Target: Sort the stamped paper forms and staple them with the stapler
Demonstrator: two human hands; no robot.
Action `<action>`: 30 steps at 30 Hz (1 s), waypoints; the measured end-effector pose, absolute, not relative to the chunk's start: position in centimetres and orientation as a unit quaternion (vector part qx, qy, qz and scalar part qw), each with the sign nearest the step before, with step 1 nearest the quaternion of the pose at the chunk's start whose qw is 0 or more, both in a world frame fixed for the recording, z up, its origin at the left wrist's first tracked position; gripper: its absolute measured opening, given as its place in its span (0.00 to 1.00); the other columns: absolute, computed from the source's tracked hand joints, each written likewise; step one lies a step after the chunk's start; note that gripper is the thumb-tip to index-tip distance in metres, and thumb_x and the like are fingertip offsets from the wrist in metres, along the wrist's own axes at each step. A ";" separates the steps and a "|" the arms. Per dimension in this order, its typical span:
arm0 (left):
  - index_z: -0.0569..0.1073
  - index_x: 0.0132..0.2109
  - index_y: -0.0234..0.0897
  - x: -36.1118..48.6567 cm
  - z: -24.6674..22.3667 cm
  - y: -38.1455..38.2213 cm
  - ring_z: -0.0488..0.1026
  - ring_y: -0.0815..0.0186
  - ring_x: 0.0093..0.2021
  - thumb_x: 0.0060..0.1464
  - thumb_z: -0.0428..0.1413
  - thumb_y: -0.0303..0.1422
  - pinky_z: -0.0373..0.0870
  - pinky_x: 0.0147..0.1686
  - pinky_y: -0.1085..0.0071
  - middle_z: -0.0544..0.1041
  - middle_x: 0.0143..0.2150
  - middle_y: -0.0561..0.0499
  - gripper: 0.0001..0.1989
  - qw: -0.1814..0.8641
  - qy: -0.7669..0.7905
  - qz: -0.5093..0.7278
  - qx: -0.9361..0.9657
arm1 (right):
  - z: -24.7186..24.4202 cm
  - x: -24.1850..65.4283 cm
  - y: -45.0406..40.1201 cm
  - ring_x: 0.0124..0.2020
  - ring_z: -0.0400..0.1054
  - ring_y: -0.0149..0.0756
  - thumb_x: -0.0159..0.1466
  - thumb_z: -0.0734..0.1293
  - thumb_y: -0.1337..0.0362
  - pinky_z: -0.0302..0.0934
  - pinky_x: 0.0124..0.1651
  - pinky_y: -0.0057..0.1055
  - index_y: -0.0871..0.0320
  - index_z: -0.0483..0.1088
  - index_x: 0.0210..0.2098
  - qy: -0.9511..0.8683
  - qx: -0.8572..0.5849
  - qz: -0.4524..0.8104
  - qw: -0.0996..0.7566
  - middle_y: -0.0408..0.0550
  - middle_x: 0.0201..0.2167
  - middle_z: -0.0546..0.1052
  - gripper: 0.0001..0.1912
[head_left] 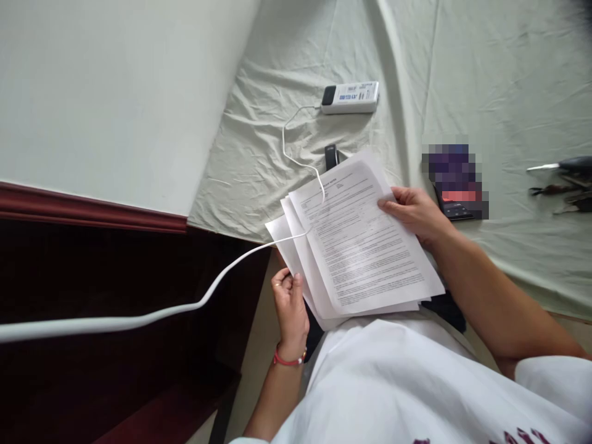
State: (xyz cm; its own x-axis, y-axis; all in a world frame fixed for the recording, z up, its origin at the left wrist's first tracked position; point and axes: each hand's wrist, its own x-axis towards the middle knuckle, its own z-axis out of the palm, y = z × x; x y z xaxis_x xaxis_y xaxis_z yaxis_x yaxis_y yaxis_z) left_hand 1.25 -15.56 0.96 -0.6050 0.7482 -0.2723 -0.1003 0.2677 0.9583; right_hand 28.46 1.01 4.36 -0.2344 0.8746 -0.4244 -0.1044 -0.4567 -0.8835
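Note:
Several printed sheets of paper (365, 246) lie loosely stacked and fanned to the left, over my lap and the edge of the cloth-covered surface. My right hand (419, 216) grips their right edge, thumb on top and the other fingers partly hidden beneath. At the lower left, my left hand (290, 302) pinches the left edge of the fanned sheets, its fingers curled; a ring and a red bracelet show on it. A white cable (208, 296) runs in from the left and passes over the papers.
A white power bank (351, 97) with the cable plugged in lies on the pale green cloth (259, 123). A black object (332, 156) sits just behind the papers. To the right are a phone (457, 185), partly pixelated, and dark-handled tools or keys (573, 185).

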 end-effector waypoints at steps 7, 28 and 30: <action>0.73 0.45 0.39 0.8 0.1 -15.7 0.74 0.66 0.41 0.47 0.72 0.46 0.70 0.45 0.70 0.75 0.41 0.51 0.25 0.347 0.723 0.518 0.297 | 4.4 28.4 1.0 0.28 0.76 0.37 0.58 0.77 0.57 0.70 0.29 0.30 0.55 0.80 0.39 -0.376 -0.497 0.691 0.366 0.46 0.30 0.82 0.13; 0.68 0.32 0.38 -1.0 3.8 -17.2 0.73 0.69 0.35 0.34 0.77 0.40 0.70 0.42 0.71 0.75 0.32 0.57 0.27 0.428 0.694 0.565 0.124 | 3.1 28.9 1.4 0.35 0.78 0.47 0.59 0.75 0.53 0.73 0.33 0.37 0.53 0.78 0.36 -0.506 -0.531 0.610 0.300 0.48 0.32 0.83 0.11; 0.66 0.32 0.38 -2.9 4.0 -18.0 0.73 0.68 0.35 0.34 0.76 0.41 0.70 0.41 0.71 0.76 0.31 0.57 0.27 0.411 0.713 0.556 0.116 | 3.0 28.9 1.4 0.35 0.78 0.47 0.59 0.75 0.53 0.73 0.33 0.37 0.53 0.79 0.37 -0.509 -0.539 0.596 0.308 0.49 0.33 0.83 0.12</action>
